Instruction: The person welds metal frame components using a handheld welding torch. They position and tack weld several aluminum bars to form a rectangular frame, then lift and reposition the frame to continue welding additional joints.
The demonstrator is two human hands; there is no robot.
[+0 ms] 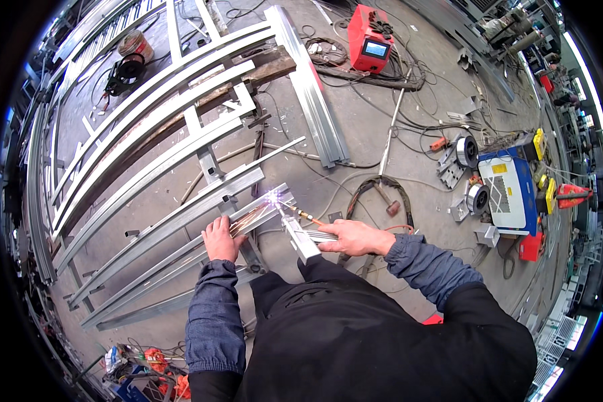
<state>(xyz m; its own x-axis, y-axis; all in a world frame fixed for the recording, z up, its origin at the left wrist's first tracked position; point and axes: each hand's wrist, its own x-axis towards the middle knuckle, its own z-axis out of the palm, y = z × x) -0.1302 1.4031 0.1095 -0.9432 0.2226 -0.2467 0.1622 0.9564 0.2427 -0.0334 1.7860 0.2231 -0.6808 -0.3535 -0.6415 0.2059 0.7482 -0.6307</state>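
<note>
In my right hand (354, 238) is a welding torch (306, 216), its neck pointing left. A bright purple-white arc (273, 198) burns at its tip, where a short square tube (300, 238) meets the end of a long steel tube (244, 218). Orange sparks (251, 218) fly from the arc down toward my left hand (222, 240). That hand lies across the long tube with its fingers bent over it, close to the weld. The glare hides the joint itself. The short tube slants toward my body, beside the torch hand.
A frame of parallel steel tubes (147, 177) covers the left floor. A red welding machine (370, 43) stands far ahead. At right are a blue-and-white machine (509, 187), wire spools (467, 152), a hammer (392, 208) and trailing cables (409, 177).
</note>
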